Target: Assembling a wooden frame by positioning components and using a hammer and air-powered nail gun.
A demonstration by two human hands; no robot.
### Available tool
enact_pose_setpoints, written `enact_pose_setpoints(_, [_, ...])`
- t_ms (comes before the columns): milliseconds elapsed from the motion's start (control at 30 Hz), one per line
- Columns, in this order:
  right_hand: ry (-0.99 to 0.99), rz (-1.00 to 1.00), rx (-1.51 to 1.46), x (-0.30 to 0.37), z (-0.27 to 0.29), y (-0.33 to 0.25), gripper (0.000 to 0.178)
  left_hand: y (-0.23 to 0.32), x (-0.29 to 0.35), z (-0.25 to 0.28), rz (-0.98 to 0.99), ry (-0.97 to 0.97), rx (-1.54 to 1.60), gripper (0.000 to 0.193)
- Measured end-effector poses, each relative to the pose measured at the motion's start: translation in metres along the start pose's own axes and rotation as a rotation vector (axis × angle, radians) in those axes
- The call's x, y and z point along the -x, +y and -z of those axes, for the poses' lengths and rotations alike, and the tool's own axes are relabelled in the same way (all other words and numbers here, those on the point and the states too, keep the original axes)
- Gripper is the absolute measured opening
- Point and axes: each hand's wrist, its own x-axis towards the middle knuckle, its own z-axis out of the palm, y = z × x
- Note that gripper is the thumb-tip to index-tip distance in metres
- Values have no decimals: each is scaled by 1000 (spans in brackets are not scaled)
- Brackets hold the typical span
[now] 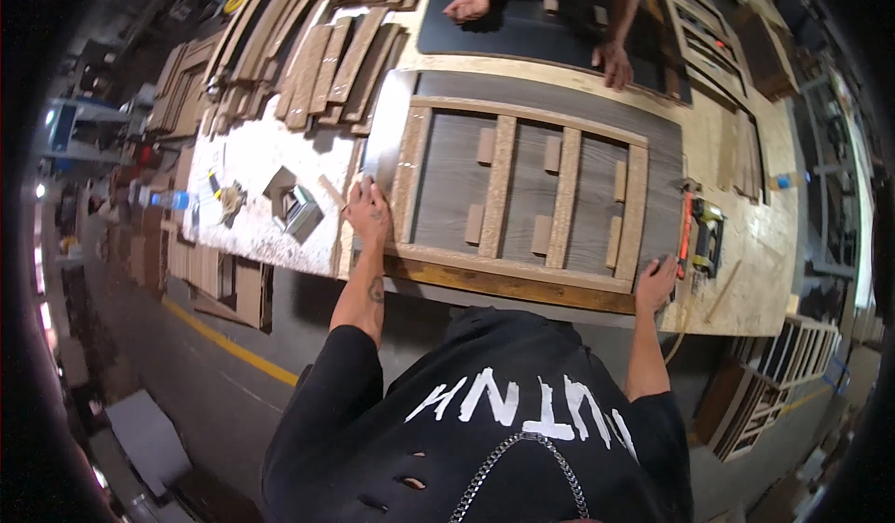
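A grey wood-grain panel (643, 117) lies flat on the worktable in front of me. On it rests a light wooden frame (502, 187) with two inner crossbars, and small wooden blocks (552, 154) stand in its bays. My left hand (366, 211) is closed at the panel's left edge, close to the frame's near corner. At the near right corner my right hand (656, 286) has its fingers bent over the panel's edge. Just beyond that hand lie a black and yellow-green nail gun (709, 239) and a long orange-red tool (687, 234).
Across the table, another person's hands (611, 61) are over a black panel (522, 20). Stacked wooden strips (336, 66) fill the far left. Nearer, an open small box (293, 208) and a yellow-handled tool (222, 192) lie on the table. Wooden frames (778, 383) stand below right.
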Motion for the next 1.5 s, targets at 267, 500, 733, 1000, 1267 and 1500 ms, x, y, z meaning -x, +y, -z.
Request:
enact_pose_setpoints(267, [-34, -27, -20, 1, 1, -8, 56, -2, 1, 4, 89, -21, -7, 39])
enact_pose_setpoints(500, [9, -8, -35, 4, 0, -1, 54, -1, 2, 4, 81, -26, -3, 38])
enact_pose_setpoints(733, [-67, -18, 18, 4, 8, -8, 53, 0, 7, 9, 85, 11, 30, 36])
enact_pose_setpoints(1000, [-100, -55, 33, -2, 8, -11, 55, 7, -1, 9, 57, 51, 19, 35])
enact_pose_setpoints(1267, [-13, 2, 9, 0, 3, -14, 52, 3, -2, 13, 87, 16, 3, 35])
enact_pose_setpoints(1500, [134, -25, 75, 2, -9, 1, 45, 17, 2, 4, 130, -34, -40, 39])
